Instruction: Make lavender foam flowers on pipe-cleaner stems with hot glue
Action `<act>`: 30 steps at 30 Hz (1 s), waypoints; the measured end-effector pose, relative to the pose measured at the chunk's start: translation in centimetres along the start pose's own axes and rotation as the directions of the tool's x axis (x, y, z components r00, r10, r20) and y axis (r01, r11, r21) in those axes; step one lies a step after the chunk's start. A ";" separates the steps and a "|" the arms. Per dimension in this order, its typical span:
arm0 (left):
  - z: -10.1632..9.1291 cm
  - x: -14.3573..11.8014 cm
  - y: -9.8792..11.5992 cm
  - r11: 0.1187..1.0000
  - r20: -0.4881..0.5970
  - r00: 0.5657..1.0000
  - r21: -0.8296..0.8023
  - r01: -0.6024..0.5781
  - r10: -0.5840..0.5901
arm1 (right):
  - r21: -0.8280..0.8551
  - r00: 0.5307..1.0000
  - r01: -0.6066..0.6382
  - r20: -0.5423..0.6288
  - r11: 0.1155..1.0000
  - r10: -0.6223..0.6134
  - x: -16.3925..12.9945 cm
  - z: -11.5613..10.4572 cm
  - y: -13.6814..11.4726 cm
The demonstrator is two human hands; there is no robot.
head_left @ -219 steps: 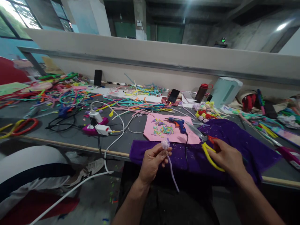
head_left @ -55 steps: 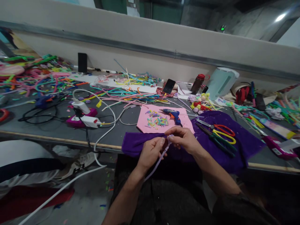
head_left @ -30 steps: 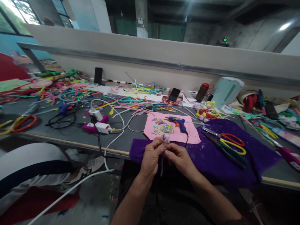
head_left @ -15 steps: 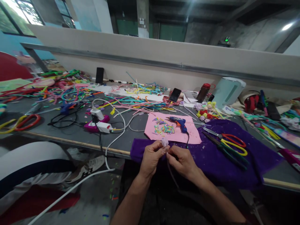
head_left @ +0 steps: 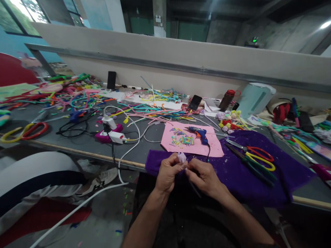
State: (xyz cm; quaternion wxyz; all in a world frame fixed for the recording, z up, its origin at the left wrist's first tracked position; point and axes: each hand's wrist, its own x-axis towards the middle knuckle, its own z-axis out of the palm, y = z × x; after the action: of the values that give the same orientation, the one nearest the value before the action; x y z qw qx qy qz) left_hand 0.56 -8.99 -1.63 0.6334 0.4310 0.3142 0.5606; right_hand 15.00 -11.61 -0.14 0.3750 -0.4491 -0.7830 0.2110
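Note:
A small pale lilac fluffy flower (head_left: 182, 157) is pinched between the thumb and fingers of my left hand (head_left: 168, 172). My right hand (head_left: 203, 175) is closed close beside it, its fingertips on a thin pale pipe cleaner (head_left: 196, 190) that hangs down below. Both hands are over the front edge of a purple cloth (head_left: 160, 162). Just beyond them a pink sheet (head_left: 173, 146) carries a blue hot glue gun (head_left: 200, 133) and a scatter of short coloured pipe cleaner pieces (head_left: 182, 138). Where the stem meets the flower is hidden by my fingers.
Red-and-yellow-handled scissors (head_left: 261, 158) and dark green pliers (head_left: 258, 168) lie on the cloth to the right. Leftward are a power strip (head_left: 110, 134) with a white cable and another pair of scissors (head_left: 34, 131). A bottle (head_left: 227, 100) stands behind. A person's leg (head_left: 46, 172) is at left.
The view has shifted slightly. My right fingers have moved a little along the pipe cleaner, whose hanging end has swung right and shows less. My left hand keeps its pinch on the flower.

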 end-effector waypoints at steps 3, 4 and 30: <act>0.3 -0.2 0.0 0.995 -0.020 0.995 0.027 -0.095 0.096 | 0.141 1.000 -0.023 -0.005 0.990 0.024 0.1 0.2 -0.1; 0.3 -0.3 0.1 0.990 -0.015 0.991 0.055 -0.132 0.133 | 0.189 1.000 -0.027 -0.005 0.982 0.029 0.1 0.3 -0.1; 0.2 -0.3 -0.7 0.992 0.002 0.999 -0.118 0.041 -0.041 | 0.037 0.991 0.070 -0.116 0.997 -0.065 0.0 0.4 -0.1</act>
State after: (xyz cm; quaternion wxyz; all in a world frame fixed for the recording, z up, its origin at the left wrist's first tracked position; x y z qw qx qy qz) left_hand 1.04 -9.37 -2.21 0.6690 0.3863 0.2897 0.5651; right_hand 14.64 -11.65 -0.28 0.4354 -0.4258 -0.7705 0.1883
